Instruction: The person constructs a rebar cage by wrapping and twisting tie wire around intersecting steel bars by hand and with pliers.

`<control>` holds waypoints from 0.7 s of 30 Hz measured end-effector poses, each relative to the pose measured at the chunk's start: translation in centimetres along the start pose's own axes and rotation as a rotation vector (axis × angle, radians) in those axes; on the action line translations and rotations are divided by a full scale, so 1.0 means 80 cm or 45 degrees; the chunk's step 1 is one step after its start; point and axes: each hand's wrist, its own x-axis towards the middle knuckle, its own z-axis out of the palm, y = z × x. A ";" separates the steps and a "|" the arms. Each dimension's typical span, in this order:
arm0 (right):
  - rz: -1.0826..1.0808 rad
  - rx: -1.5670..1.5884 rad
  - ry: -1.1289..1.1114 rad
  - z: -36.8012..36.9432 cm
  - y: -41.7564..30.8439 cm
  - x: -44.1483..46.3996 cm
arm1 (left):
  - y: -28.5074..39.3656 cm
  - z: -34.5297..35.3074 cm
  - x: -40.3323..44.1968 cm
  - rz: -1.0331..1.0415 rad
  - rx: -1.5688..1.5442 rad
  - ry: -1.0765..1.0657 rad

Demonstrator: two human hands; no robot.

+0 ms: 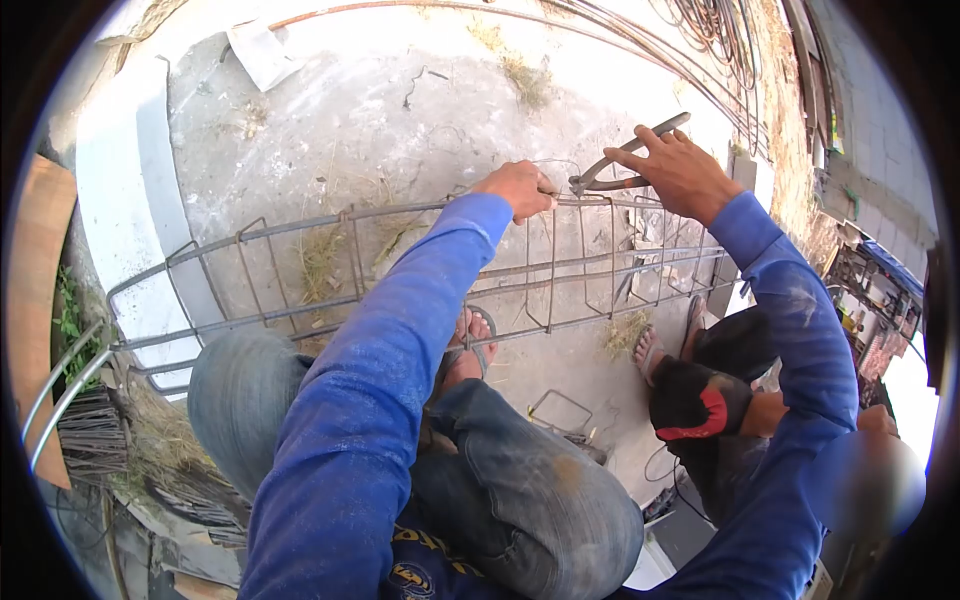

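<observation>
A long cage of rusty steel bars and square stirrups (360, 212) stretches across the view in front of my knees. My right hand (685, 172) is wrapped round the handles of metal pliers (608, 165), whose handles are spread. The jaws of the pliers are at the cage's top bar. Just left of the jaws, my left hand (520, 190) is closed in a pinch at the same bar. A thin wire (556, 162) arcs between the hands; what the left fingertips grip is too small to make out.
Another person (700, 400) crouches at the right, sandalled feet near the cage. Long rods and coiled wire (715, 40) lie at the upper right. A pale board (125, 190) is under the cage's left end. Bundled short rods (92, 437) lie at lower left.
</observation>
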 end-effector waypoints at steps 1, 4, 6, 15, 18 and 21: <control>-0.016 -0.009 -0.002 0.001 -0.002 0.000 | 0.001 -0.001 0.000 0.008 0.002 0.000; -0.061 -0.041 0.061 0.019 -0.010 0.005 | 0.004 -0.002 0.000 -0.056 0.018 -0.018; -0.084 -0.068 0.195 0.024 -0.015 0.011 | 0.005 -0.002 0.000 -0.054 0.032 -0.020; -0.227 -0.102 0.040 -0.021 -0.007 0.032 | 0.004 -0.002 0.003 0.003 0.128 -0.013; -0.171 0.162 -0.285 -0.048 0.001 0.044 | 0.011 -0.005 -0.005 -0.030 0.101 0.005; -0.162 0.288 -0.374 -0.058 0.000 0.049 | 0.011 -0.002 -0.006 -0.033 0.099 0.031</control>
